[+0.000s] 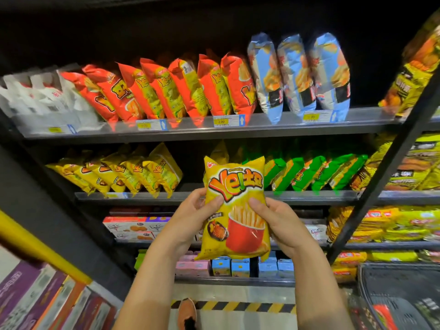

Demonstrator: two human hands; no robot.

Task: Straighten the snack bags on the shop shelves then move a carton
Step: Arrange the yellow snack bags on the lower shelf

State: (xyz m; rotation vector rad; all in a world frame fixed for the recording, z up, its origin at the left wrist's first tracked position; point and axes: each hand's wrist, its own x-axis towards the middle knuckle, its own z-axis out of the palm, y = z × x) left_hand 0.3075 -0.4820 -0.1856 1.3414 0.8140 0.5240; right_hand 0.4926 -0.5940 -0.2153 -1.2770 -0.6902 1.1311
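Yellow fries bag [235, 208] upright, long axis vertical, gripped at its side edges by left hand [197, 210] and right hand [276, 220] alike, just before the middle shelf [297, 198] gap.

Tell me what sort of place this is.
Most likely a small shop's snack aisle: rows of red bags stand on tiered shelves, price tags line the shelf edges, and a basket sits lower right. The left hand and right hand hold a yellow bag.
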